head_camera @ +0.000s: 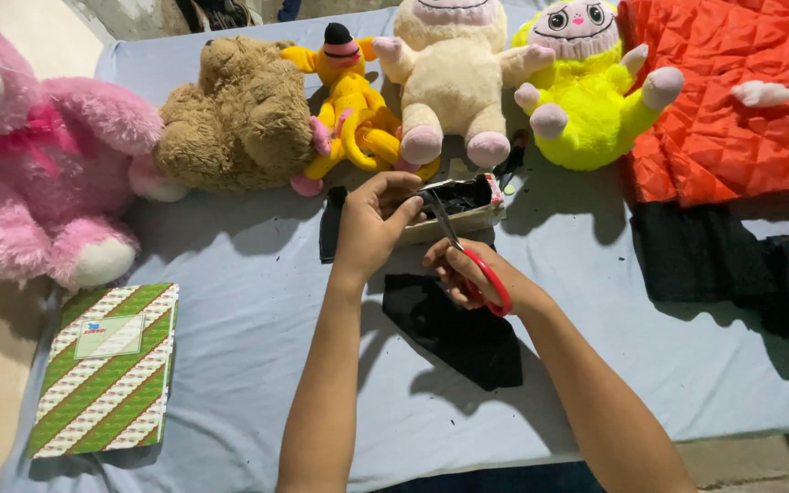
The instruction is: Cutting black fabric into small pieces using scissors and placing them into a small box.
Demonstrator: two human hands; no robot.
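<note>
Black fabric (pixel 431 196) between hands, scissors (pixel 477 269) cutting.

Bare bench (pixel 257 319) lies between the striped booklet (pixel 107 367) and the black fabric piece (pixel 454 329). Behind, a row of plush toys, from the pink bear (pixel 38 173) to the yellow-green doll (pixel 586 100), bars the way. To the right, the orange quilted cloth (pixel 732 100) and dark fabric (pixel 732 265) crowd the surface.
</note>
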